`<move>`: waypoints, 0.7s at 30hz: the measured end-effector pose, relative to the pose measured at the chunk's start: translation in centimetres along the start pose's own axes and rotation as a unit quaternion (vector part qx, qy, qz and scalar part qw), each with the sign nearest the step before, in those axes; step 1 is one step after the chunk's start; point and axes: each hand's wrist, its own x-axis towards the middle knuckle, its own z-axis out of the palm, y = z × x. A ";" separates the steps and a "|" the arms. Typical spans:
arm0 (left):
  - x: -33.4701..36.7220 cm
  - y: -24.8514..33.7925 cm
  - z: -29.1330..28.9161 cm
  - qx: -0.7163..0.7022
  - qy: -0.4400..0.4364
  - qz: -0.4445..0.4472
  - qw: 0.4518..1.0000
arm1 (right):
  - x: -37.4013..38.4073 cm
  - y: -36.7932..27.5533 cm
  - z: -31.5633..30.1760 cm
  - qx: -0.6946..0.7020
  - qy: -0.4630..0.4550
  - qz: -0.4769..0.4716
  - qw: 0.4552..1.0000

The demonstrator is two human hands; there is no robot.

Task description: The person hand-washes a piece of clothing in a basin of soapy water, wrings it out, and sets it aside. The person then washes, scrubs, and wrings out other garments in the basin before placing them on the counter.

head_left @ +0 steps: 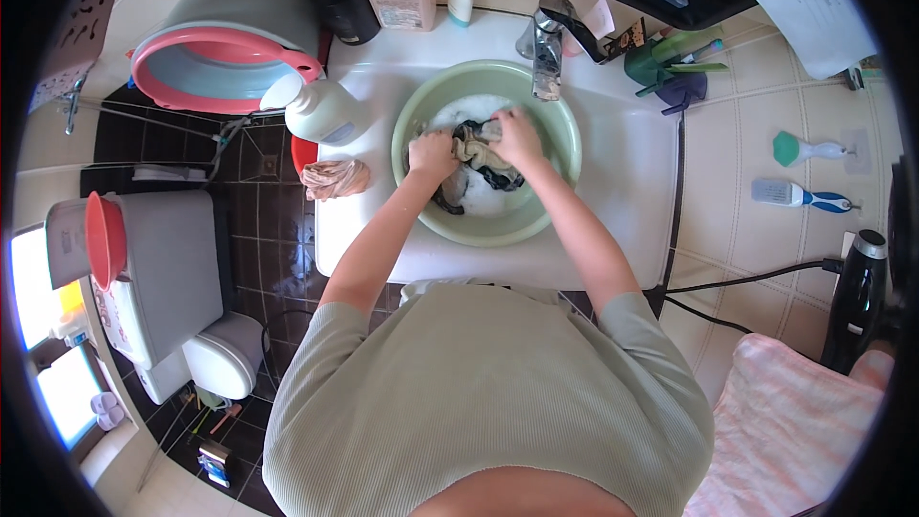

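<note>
A light green basin point(565, 187) stands in the white sink, with foamy water point(483, 199) inside. Over the suds, a bunched wet cloth point(472, 150), beige and dark in colour, stretches between my two hands. My left hand point(433, 153) is closed, gripping the cloth's left side. On the other side, my right hand point(517, 140) has its fingers curled on the cloth and is slightly blurred. Dark parts of the fabric hang into the foam below; I cannot tell whether it is one piece or more.
A chrome faucet point(548, 62) reaches over the basin's far rim. On the sink's left stand a white pump bottle point(324, 113) and a crumpled pinkish cloth point(335, 179). Behind them leans a pink-rimmed tub point(158, 101). Right of the faucet are green and purple holders point(661, 62).
</note>
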 end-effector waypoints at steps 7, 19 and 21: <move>1.8 -0.8 7.3 0.052 0.086 -0.061 0.993 | -1.9 -1.8 7.9 -0.173 0.019 -0.010 0.985; 0.7 -4.9 4.6 -0.510 -0.003 0.019 0.860 | 1.1 3.0 0.8 0.282 -0.076 0.177 0.940; 0.3 -4.0 3.7 -0.619 -0.002 -0.027 0.785 | 0.6 3.1 -0.7 0.332 -0.027 0.147 0.931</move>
